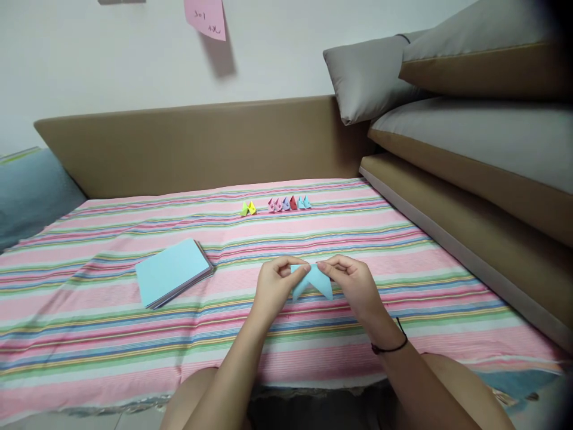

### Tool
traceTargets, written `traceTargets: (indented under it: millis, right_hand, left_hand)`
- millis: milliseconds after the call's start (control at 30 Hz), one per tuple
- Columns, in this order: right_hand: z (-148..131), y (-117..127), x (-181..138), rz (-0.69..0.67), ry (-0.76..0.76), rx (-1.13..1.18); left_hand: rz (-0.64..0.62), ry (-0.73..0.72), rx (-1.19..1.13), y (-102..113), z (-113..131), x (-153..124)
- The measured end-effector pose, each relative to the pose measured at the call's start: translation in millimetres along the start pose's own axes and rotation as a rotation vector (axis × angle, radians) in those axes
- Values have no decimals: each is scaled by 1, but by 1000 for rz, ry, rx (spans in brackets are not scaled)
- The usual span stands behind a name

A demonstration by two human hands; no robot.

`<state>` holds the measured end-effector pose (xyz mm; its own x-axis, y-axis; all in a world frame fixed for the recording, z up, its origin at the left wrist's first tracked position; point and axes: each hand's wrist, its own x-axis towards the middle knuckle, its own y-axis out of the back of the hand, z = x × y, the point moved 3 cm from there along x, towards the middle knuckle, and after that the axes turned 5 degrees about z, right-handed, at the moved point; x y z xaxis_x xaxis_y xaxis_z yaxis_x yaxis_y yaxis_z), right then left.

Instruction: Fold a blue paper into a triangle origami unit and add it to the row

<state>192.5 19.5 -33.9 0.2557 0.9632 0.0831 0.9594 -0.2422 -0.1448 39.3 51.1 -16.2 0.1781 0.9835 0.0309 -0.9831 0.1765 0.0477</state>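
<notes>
A light blue folded piece of paper (320, 280) is held up between my two hands, its two pointed ends hanging down with a notch between them. My left hand (280, 279) pinches its upper left part between thumb and fingers. On the other side, my right hand (353, 279) grips the upper right part the same way. Beyond the hands, small folded paper figures stand in a row: a yellow-green pair (248, 208), then several in pink, purple, red (293, 203) and light blue (304, 202).
To the left lies a stack of coloured paper (172, 272), light blue on top. Striped cloth (242, 334) covers the seat. Grey and brown cushions (474, 143) pile up at right; a blue cushion (36, 191) is at far left. A pink note (206, 18) hangs on the wall.
</notes>
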Motion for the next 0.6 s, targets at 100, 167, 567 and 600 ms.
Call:
traceTargets:
  millis: [100, 167, 567, 600]
  right_hand:
    - [-3, 2, -1, 19, 20, -6]
    - [-2, 0, -1, -10, -30, 30]
    - [6, -8, -4, -133, -247, -72]
    - [6, -8, -3, -140, -253, -67]
  left_hand:
    - [-80, 125, -115, -5, -4, 0]
    - [-72, 141, -140, -6, -6, 0]
    - [75, -17, -22, 0, -7, 4]
    - [69, -20, -10, 0, -7, 4]
